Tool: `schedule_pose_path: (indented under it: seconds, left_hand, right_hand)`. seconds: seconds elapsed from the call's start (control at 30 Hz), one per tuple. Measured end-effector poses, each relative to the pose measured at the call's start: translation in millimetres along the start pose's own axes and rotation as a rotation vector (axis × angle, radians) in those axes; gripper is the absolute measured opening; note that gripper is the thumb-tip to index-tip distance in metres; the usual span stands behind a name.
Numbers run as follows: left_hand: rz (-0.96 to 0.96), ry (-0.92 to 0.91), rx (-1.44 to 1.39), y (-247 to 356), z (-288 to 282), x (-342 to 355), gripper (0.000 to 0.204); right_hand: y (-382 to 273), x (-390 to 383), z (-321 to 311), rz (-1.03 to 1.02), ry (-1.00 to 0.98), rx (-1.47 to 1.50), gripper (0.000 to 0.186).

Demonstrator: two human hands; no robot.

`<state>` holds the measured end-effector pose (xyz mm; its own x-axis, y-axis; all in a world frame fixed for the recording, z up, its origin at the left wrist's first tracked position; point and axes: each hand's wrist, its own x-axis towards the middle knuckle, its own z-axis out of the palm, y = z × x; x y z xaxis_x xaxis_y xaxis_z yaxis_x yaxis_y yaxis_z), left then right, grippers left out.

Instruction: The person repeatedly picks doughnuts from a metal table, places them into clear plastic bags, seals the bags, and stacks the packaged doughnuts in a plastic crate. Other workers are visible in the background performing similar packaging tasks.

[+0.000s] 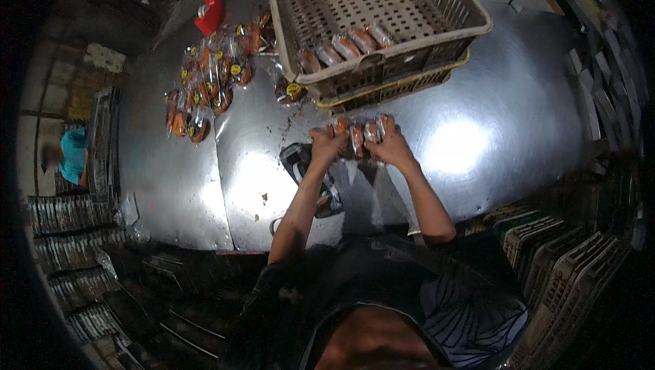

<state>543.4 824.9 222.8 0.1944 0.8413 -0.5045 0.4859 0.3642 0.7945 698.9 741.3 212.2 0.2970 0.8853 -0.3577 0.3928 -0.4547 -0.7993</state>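
My left hand (326, 141) and my right hand (383, 143) grip a short row of plastic-wrapped brown baked items (356, 136) from either end, fingers curled around them, near the middle of the steel table (498, 158). A black device with a pale part (298, 162) lies beside and partly behind my left wrist. Just beyond my hands, a worn plastic crate (430, 11) sits on another yellow-rimmed crate (402, 87); several wrapped items (344, 46) line its near end, and more lie at its far end.
Bagged baked goods (208, 80) with yellow labels are heaped left of the crates, near a red object (209, 16). A person in teal (71, 155) is at the far left. Stacked trays (68, 216) stand at left, stacked crates (566, 267) at lower right.
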Motion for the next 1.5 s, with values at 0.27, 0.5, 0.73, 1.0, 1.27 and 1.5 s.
schedule_pose_path:
  seconds: [0.27, 0.5, 0.73, 1.0, 1.27, 1.5]
  left_hand:
    - [0.242, -0.135, -0.395, 54, -28, -96, 0.071]
    - [0.555, -0.329, -0.630, 245, -26, -76, 0.047]
    - [0.153, -0.550, -0.659, 282, 63, 44, 0.022]
    - [0.410, -0.673, 0.471, 287, 34, 95, 0.046]
    - [0.300, -0.763, 0.410, 253, 58, 174, 0.077]
    - [0.887, -0.325, 0.674, 266, -2, 139, 0.065]
  right_hand:
    - [-69, -80, -81, -0.225, 0.171, 0.003, 0.085]
    - [-175, -33, -236, -0.665, 0.580, -0.266, 0.083]
    - [-157, 101, -290, -0.295, 0.118, -0.420, 0.071]
    - [-90, 150, -267, -0.127, 0.158, -0.717, 0.070]
    - [-98, 146, -266, -0.156, 0.220, -0.665, 0.076]
    - [-106, 135, -262, -0.264, 0.444, -0.538, 0.063]
